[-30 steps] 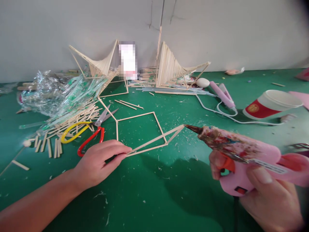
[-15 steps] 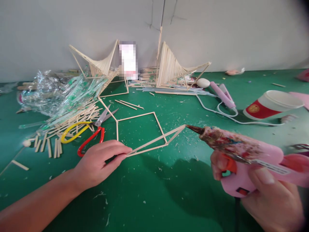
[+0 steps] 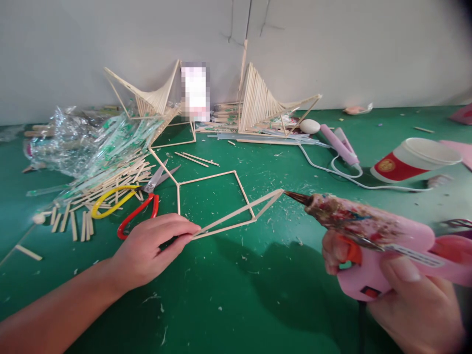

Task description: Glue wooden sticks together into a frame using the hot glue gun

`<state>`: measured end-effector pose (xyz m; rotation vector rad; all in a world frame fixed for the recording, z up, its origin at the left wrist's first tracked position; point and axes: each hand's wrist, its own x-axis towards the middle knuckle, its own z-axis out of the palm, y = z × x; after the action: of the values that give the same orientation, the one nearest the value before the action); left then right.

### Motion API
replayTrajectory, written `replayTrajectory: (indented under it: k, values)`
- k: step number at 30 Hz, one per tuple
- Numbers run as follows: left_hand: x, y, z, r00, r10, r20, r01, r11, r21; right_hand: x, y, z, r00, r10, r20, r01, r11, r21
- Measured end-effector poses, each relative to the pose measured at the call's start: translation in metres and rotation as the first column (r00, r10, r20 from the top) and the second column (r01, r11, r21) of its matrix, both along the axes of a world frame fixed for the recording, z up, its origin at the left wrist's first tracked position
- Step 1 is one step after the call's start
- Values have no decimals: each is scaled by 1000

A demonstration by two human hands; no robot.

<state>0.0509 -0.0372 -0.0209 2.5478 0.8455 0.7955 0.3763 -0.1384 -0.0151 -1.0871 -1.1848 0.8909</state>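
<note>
1. While the grip of the left hand (image 3: pixel 157 248) pinches the stick frame (image 3: pixel 207 178) at its near corner, apparently to steady it, the right hand (image 3: pixel 418 305) grasps the glue gun (image 3: pixel 368 226), nozzle at the raised tip.
2. Frame position: mid-table (image 3: pixel 221 305), right of the scissors (image 3: pixel 150 186).
3. Paper cup (image 3: pixel 400 163), right: contents not visible.
4. Clear plastic wrapping (image 3: pixel 73 135), far left: contents unclear.

The left hand (image 3: pixel 157 243) pinches a wooden frame (image 3: pixel 224 229); the right hand (image 3: pixel 416 305) holds a pink glue gun (image 3: pixel 405 232).

Craft workshop: glue gun (image 3: pixel 372 223), scissors (image 3: pixel 150 186)
</note>
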Motion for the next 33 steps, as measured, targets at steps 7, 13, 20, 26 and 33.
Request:
replayTrajectory:
  k: [7,13,20,26,33]
  values:
    - [0,-2,1,1000,13,3,-13,999,-34,-7,3,7,997,-70,-15,70,998,-2]
    - [1,-2,1,1000,10,3,-10,999,-39,-8,2,6,996,-82,-39,80,996,-35]
    - [-1,-2,0,1000,4,8,-4,999,-44,-5,3,4,998,-59,0,59,998,-9]
    - [-1,-2,-1,1000,7,2,-7,999,-46,0,-1,-1,997,-56,51,57,998,-7]
    - [-1,-1,-1,1000,5,16,-4,999,-51,-4,1,6,998,-56,6,57,998,-35]
